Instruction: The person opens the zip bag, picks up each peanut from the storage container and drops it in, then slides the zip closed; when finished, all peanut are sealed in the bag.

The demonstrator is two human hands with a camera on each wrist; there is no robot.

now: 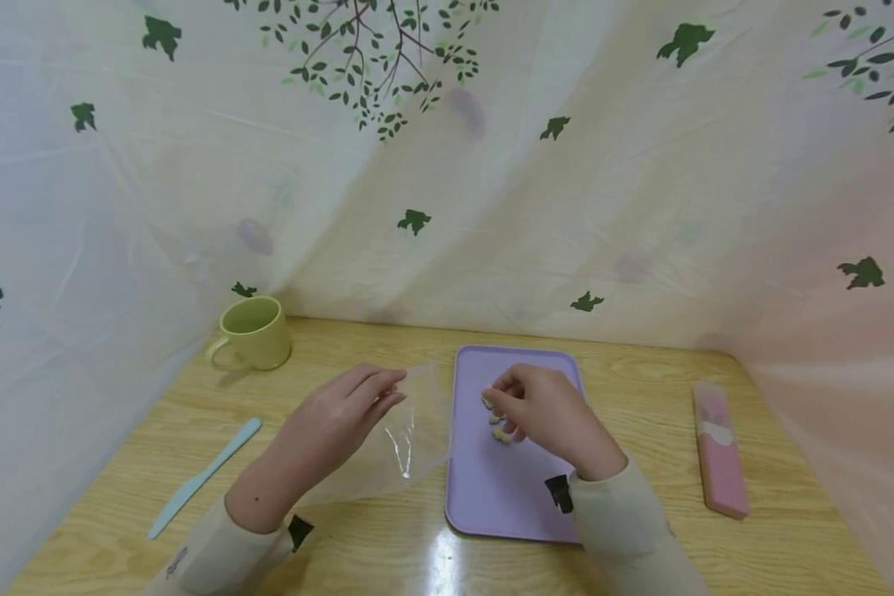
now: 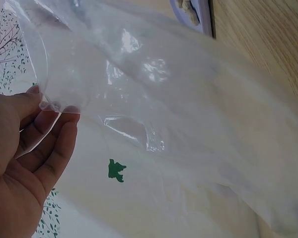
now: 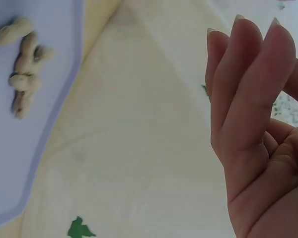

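Note:
My left hand (image 1: 335,422) pinches the edge of a clear plastic bag (image 1: 402,443) between thumb and fingers. In the left wrist view the bag (image 2: 154,69) spreads out from those fingertips. My right hand (image 1: 547,410) is above a purple tray (image 1: 507,497), fingers bent, thumb and index tips close together by several peanuts (image 1: 501,434). In the right wrist view the peanuts (image 3: 26,64) lie in a loose cluster on the tray, apart from the visible fingers (image 3: 260,94). The frames do not show whether anything is between the right thumb and index finger.
A green mug (image 1: 257,335) stands at the back left of the wooden table. Nearer on the left lies a light blue knife (image 1: 204,478). On the right is a long pink case (image 1: 720,463). A leaf-patterned curtain (image 1: 492,273) hangs behind the table and along its sides.

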